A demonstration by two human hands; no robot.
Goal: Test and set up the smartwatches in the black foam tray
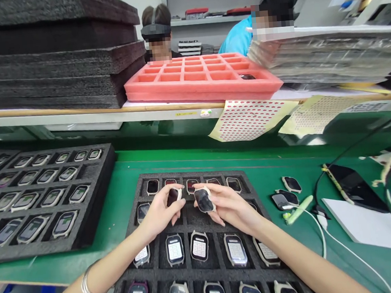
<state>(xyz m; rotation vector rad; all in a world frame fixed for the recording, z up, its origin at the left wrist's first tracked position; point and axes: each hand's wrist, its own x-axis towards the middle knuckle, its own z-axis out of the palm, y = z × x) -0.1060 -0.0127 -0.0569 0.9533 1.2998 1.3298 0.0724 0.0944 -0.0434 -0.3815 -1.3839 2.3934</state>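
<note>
My left hand [164, 206] is closed around a smartwatch body [174, 196] with a dark screen. Beside it, my right hand [225, 201] grips another strapless smartwatch [204, 200], pale-framed, its dark face turned up toward me. Both hands are above the second row of a black foam tray [219, 241]. Smartwatches sit in that tray's compartments; several in the nearer rows, such as this watch [199, 246], have lit white screens. Those in the far row, like this dark-faced watch [152, 186], look unlit. My hands and forearms hide some compartments.
A second foam tray of watches [95, 204] lies left. At right are loose watches [291, 184], a green stick-like item [298, 210], cables, a phone [356, 187] and white paper [367, 227]. A shelf above holds black foam [58, 80] and a pink tray [198, 90]. Two people are beyond.
</note>
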